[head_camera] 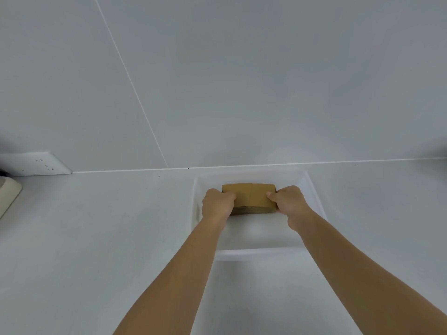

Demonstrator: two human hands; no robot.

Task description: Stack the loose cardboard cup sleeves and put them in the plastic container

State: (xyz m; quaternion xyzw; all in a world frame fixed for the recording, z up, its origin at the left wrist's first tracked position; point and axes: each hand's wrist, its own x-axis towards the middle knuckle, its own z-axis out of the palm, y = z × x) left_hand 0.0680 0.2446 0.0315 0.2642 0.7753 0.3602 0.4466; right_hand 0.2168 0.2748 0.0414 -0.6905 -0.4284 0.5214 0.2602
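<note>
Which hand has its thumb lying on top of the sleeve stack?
The right hand: its thumb lies across the sleeve stack top; the left hand shows only curled knuckles.

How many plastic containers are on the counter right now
1. The plastic container sits on the white counter near the wall, with both hands lowering the stack of cardboard sleeves into it. Nothing suggests another, though the counter runs out of view.

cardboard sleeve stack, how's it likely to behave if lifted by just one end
The stack of sleeves is many thin flat layers, so it would probably fan out or slide apart. The left hand and right hand squeeze both ends, which suggests it needs that. It is likely light, and sits low inside the plastic container.
</note>
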